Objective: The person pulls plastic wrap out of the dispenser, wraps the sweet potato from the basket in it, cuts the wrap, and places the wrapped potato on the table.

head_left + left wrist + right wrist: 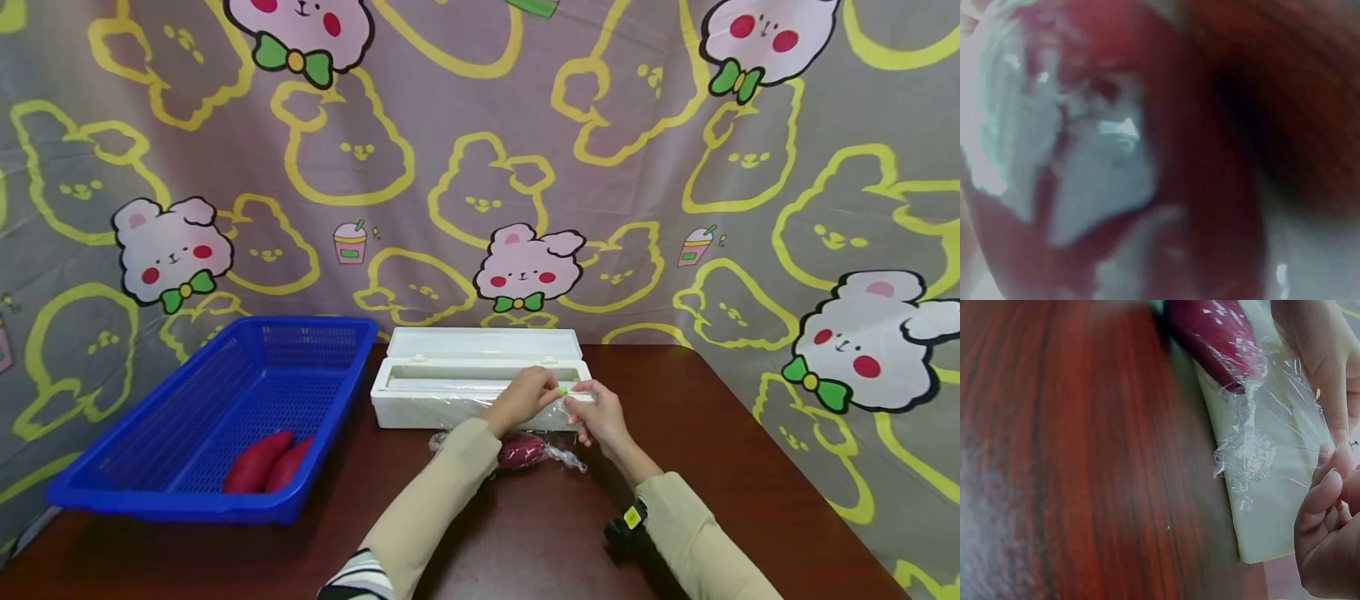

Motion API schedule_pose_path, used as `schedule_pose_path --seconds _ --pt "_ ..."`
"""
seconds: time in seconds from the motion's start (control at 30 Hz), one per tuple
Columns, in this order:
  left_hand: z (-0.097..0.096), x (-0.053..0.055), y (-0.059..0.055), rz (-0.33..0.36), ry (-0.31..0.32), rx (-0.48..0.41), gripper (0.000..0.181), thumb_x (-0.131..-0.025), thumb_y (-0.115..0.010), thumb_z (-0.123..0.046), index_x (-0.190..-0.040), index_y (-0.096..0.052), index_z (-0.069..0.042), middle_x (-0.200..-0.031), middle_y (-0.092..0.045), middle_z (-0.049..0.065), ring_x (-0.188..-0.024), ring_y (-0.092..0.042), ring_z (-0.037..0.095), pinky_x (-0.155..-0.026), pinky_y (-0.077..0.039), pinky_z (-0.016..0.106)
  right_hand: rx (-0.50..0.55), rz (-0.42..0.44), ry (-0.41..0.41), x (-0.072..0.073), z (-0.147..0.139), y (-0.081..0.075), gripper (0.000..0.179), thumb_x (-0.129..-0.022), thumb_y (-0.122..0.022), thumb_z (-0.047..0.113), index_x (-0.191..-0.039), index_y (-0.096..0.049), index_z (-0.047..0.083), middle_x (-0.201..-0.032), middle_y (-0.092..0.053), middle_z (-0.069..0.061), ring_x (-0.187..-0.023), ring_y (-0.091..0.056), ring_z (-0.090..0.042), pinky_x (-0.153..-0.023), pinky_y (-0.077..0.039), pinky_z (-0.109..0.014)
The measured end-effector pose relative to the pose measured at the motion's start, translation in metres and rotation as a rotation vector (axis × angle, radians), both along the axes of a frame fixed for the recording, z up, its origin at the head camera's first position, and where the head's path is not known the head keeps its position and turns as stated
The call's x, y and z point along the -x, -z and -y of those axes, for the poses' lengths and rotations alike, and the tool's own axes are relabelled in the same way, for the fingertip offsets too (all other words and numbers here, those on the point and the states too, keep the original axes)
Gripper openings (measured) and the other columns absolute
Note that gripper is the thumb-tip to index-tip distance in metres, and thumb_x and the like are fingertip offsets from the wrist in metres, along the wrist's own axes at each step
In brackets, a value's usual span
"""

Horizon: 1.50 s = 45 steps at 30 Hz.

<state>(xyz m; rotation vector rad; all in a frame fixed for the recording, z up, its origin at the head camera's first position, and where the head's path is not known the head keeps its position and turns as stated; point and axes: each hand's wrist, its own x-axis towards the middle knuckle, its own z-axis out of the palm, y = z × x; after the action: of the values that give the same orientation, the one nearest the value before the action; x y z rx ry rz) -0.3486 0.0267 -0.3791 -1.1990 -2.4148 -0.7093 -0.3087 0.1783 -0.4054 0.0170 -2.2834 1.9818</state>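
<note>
A white cling film box (427, 412) stands with its lid raised and a film roll (450, 385) inside. Clear cling film (480, 407) hangs over its front. My left hand (528, 396) pinches a small green slide cutter (562, 391) near the box's right end. Close beside it, my right hand (598, 417) pinches the film's edge; in the right wrist view both hands' fingertips nearly meet. Below them lies a red sweet potato (522, 451) wrapped in film, its end twisted (1246, 453). The left wrist view is blurred, filled by the wrapped sweet potato (1204, 187).
A blue plastic basket (180, 502) sits on the left of the brown table (555, 533), with two red sweet potatoes (258, 462) in its near corner. A patterned curtain (637, 192) hangs close behind the box and basket.
</note>
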Motion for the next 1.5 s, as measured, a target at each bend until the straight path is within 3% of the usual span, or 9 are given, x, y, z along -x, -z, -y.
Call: schedule_pose_path --seconds 0.17,0.3,0.37,0.5,0.6,0.73,0.83,1.13,1.5 --pt "-0.002 -0.001 -0.002 0.073 -0.007 -0.045 0.011 -0.082 -0.063 -0.011 -0.082 -0.062 0.0 -0.079 -0.061 0.008 -0.073 -0.056 0.016 -0.068 -0.044 0.021 -0.039 -0.008 -0.056 -0.003 0.002 -0.005 0.033 -0.089 -0.051 0.002 -0.12 -0.047 -0.01 -0.047 -0.049 -0.003 -0.028 -0.04 -0.006 -0.028 -0.033 -0.019" --pt "-0.006 -0.001 -0.003 0.161 -0.003 -0.046 0.014 -0.082 -0.065 -0.017 -0.085 -0.068 -0.004 -0.078 -0.064 0.003 -0.069 -0.054 0.011 -0.064 -0.042 0.018 -0.034 0.048 -0.081 -0.005 0.003 -0.008 0.034 -0.09 -0.048 0.002 -0.122 -0.044 -0.012 -0.049 -0.049 -0.002 -0.029 -0.041 -0.006 -0.029 -0.034 -0.019" --pt "-0.008 -0.001 -0.004 0.16 -0.021 -0.046 0.015 -0.08 -0.067 -0.019 -0.086 -0.07 -0.006 -0.078 -0.065 0.001 -0.068 -0.055 0.008 -0.064 -0.042 0.016 -0.028 0.073 -0.088 -0.005 0.002 -0.009 0.033 -0.091 -0.047 0.002 -0.121 -0.044 -0.011 -0.049 -0.049 -0.002 -0.03 -0.041 -0.005 -0.03 -0.035 -0.018" --pt "-0.009 -0.003 -0.006 0.099 -0.084 -0.043 0.015 -0.078 -0.067 -0.02 -0.082 -0.071 -0.006 -0.078 -0.066 0.002 -0.07 -0.059 0.01 -0.067 -0.044 0.016 -0.027 0.106 -0.1 -0.002 0.001 -0.013 0.031 -0.091 -0.047 0.002 -0.12 -0.044 -0.01 -0.05 -0.049 -0.002 -0.032 -0.041 -0.004 -0.031 -0.035 -0.017" --pt "-0.008 -0.005 -0.003 0.01 -0.106 0.021 0.015 -0.082 -0.063 -0.02 -0.084 -0.069 -0.006 -0.081 -0.065 0.002 -0.076 -0.06 0.013 -0.072 -0.044 0.019 -0.042 0.123 -0.108 0.0 0.0 -0.013 0.03 -0.091 -0.047 0.002 -0.118 -0.045 -0.01 -0.05 -0.049 -0.003 -0.032 -0.041 -0.004 -0.031 -0.035 -0.017" --pt "-0.006 -0.007 0.001 -0.161 -0.111 0.123 0.014 -0.086 -0.058 -0.019 -0.087 -0.066 -0.007 -0.083 -0.062 0.001 -0.079 -0.059 0.014 -0.073 -0.045 0.02 -0.065 0.122 -0.108 0.0 0.0 -0.014 0.029 -0.091 -0.048 0.003 -0.117 -0.046 -0.01 -0.05 -0.051 -0.004 -0.032 -0.041 -0.005 -0.031 -0.035 -0.018" --pt "-0.006 -0.006 0.001 -0.238 -0.113 0.144 0.013 -0.086 -0.059 -0.018 -0.087 -0.065 -0.006 -0.082 -0.061 0.001 -0.077 -0.059 0.014 -0.071 -0.045 0.021 -0.064 0.105 -0.096 0.0 0.0 -0.014 0.029 -0.09 -0.049 0.003 -0.115 -0.046 -0.01 -0.05 -0.05 -0.005 -0.032 -0.041 -0.005 -0.031 -0.035 -0.018" --pt "-0.006 -0.004 0.006 -0.145 -0.134 0.118 0.014 -0.087 -0.057 -0.02 -0.086 -0.062 -0.006 -0.08 -0.061 0.002 -0.076 -0.057 0.016 -0.071 -0.043 0.025 -0.05 0.106 -0.094 0.0 -0.002 -0.012 0.028 -0.09 -0.049 0.003 -0.115 -0.046 -0.01 -0.049 -0.049 -0.003 -0.031 -0.041 -0.005 -0.031 -0.035 -0.017" --pt "-0.001 -0.004 0.006 -0.227 -0.121 0.132 0.014 -0.087 -0.058 -0.021 -0.086 -0.064 -0.008 -0.08 -0.062 0.0 -0.075 -0.058 0.014 -0.073 -0.044 0.024 -0.052 0.125 -0.076 0.001 -0.001 -0.012 0.026 -0.09 -0.049 0.004 -0.113 -0.047 -0.009 -0.048 -0.047 -0.002 -0.031 -0.041 -0.005 -0.03 -0.034 -0.018"
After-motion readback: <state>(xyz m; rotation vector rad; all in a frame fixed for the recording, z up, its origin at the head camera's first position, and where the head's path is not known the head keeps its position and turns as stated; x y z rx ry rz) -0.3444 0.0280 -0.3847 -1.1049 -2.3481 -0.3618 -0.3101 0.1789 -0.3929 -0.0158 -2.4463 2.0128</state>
